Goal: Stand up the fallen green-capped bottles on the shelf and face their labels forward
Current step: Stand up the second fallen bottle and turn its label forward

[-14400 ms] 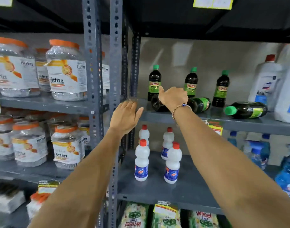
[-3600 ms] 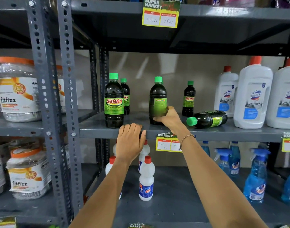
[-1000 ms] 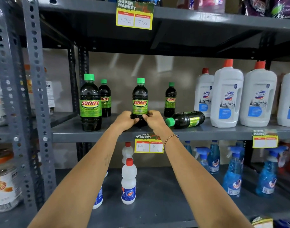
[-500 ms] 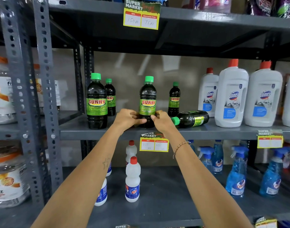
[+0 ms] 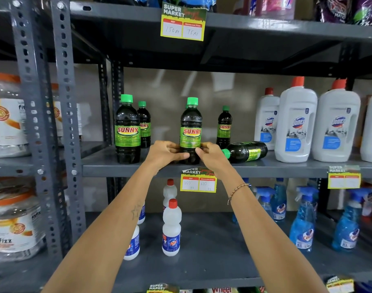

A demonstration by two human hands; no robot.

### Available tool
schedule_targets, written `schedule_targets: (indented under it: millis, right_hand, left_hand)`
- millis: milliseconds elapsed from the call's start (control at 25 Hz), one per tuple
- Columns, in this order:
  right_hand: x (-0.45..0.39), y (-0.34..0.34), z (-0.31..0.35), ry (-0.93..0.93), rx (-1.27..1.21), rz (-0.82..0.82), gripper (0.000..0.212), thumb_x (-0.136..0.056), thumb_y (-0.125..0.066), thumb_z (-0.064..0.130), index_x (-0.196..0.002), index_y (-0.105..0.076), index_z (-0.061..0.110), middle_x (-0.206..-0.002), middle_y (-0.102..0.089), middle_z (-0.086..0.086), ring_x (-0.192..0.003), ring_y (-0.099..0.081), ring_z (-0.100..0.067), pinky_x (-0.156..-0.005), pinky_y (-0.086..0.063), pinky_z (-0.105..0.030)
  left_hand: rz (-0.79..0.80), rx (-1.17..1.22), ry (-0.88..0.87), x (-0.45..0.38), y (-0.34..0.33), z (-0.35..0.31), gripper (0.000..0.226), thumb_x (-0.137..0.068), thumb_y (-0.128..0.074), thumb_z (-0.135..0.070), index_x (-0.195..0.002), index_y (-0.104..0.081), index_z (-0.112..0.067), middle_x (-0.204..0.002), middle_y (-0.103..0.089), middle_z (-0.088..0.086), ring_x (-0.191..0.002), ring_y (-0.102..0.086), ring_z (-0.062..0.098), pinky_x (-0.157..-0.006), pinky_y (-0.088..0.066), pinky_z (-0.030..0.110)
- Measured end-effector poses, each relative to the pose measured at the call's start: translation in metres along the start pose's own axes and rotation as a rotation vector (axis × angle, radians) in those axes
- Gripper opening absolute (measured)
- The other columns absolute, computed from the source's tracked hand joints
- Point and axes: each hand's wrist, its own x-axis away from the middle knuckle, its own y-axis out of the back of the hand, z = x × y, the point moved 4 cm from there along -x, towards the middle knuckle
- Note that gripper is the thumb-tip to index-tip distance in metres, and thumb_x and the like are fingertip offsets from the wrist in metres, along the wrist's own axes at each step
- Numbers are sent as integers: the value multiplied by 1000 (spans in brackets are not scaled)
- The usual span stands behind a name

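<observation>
While both hands, left hand (image 5: 164, 154), right hand (image 5: 212, 156), clasp upright bottle (image 5: 190, 127), fallen bottle (image 5: 245, 151) beside.

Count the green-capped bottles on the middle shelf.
6, perhaps. Front left; one behind it; the centre bottle held by the left hand and right hand; a cap peeking behind it; back right; one fallen.

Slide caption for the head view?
Both hands steady an upright Sunny bottle; one green-capped bottle lies fallen.
</observation>
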Motion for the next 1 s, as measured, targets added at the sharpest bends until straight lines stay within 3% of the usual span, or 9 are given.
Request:
schedule_targets:
  millis: [280, 560, 720, 1000]
  right_hand:
    - [-2, -1, -4, 21, -3, 39, 36, -95, -52, 19, -129, -51, 7, -127, -61, -9, -115, -55, -18, -102, -45, -34]
    - [-1, 0, -6, 30, -22, 57, 35, -95, -52, 20, -128, -51, 9, -124, -61, -5, -110, -55, -14, -100, -45, -31]
    - [-3, -1, -9, 32, -25, 63, 35, -95, -52, 20, -129, -50, 10, -125, -61, -6, -116, -56, -18, -103, -45, -36]
    - [-1, 0, -9, 35, -17, 66, 36, -96, -51, 19, -130, -50, 9, -129, -59, -7, -118, -54, -17, -102, -44, -32]
  left_hand:
    - [-33, -21, -28, 3, 3, 3, 54, -60, -88, -34, -105, -70, -13, -99, -74, 4, -90, -70, 12, -90, -54, 33]
    - [-66, -67, -90, 6, 3, 1, 50, -63, -87, -34, -104, -70, -11, -97, -74, 4, -87, -70, 11, -83, -55, 28]
    - [-64, -78, -101, 6, 4, 2, 53, -63, -86, -38, -106, -70, -12, -98, -74, 3, -88, -69, 10, -85, -56, 30]
    - [-63, -68, -146, 6, 2, 1, 53, -64, -86, -35, -106, -69, -8, -97, -74, 2, -83, -68, 5, -73, -53, 16]
